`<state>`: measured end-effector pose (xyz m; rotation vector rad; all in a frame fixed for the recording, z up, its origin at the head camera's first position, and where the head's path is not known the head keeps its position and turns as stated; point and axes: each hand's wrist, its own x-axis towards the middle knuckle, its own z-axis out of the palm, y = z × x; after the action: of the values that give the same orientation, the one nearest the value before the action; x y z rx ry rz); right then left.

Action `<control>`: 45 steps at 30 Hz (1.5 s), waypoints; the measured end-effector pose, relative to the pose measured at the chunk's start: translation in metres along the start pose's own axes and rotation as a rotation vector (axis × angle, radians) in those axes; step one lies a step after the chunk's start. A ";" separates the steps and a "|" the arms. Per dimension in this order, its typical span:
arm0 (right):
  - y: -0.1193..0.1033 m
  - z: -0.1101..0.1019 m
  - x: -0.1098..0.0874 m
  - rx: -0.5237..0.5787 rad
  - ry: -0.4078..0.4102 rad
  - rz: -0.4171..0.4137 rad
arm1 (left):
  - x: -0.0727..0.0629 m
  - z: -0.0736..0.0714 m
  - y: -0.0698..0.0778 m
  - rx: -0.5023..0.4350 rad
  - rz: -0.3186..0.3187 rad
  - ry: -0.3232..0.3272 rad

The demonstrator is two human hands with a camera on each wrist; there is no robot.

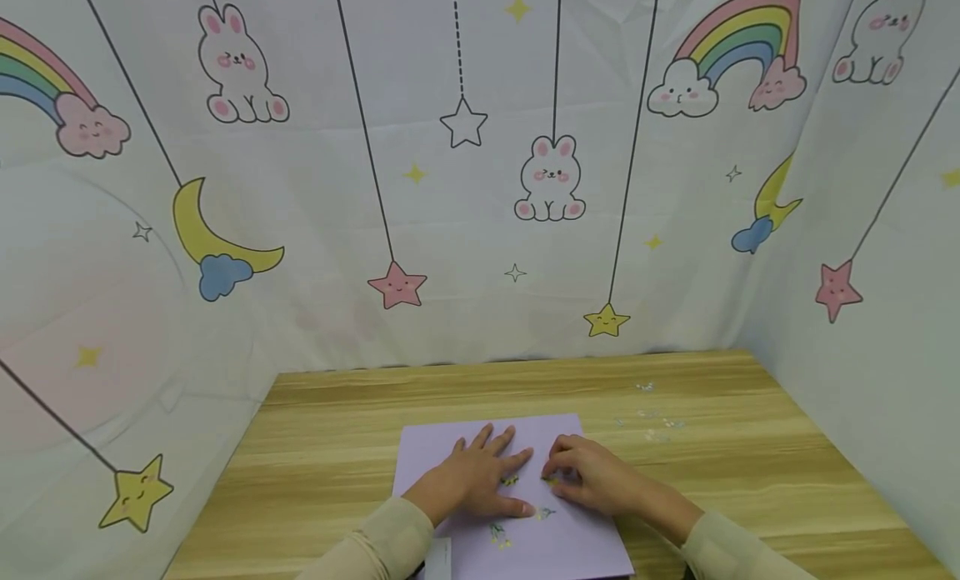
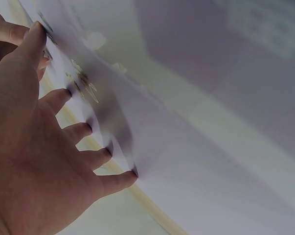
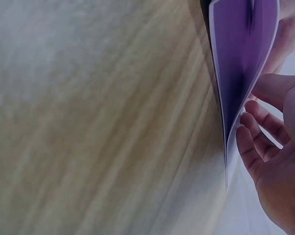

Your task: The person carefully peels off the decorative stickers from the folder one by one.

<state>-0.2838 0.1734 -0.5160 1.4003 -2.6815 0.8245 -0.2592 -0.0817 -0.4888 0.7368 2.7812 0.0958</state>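
Observation:
A purple notebook [image 1: 450, 447] lies on the table, and its top page bows up at the near edge in the right wrist view. My left hand [image 1: 476, 480] rests on the page with fingers spread, fingertips touching the paper in the left wrist view. Between its thumb and index finger shows a small yellow-green flower sticker [image 1: 511, 481]. Two more flower stickers, one by the thumb tip [image 1: 545, 513] and one lower [image 1: 500, 536], lie on the page. My right hand [image 1: 596, 478], fingers curled, pinches another small yellow-green flower sticker [image 1: 551, 481] close over the page.
Several small pale, clear-looking pieces [image 1: 660, 422] lie scattered on the wooden table [image 1: 322, 430] at the back right. A white card [image 1: 438, 559] sticks out beside the left sleeve. A patterned cloth [image 1: 480, 313] hangs around the table's back and sides.

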 end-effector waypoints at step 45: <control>0.003 0.003 0.003 0.021 0.016 -0.010 | 0.000 0.000 0.001 -0.001 -0.004 0.011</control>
<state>-0.2872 0.1708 -0.5195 1.4036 -2.6592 0.8616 -0.2585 -0.0811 -0.4887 0.7324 2.7925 0.1004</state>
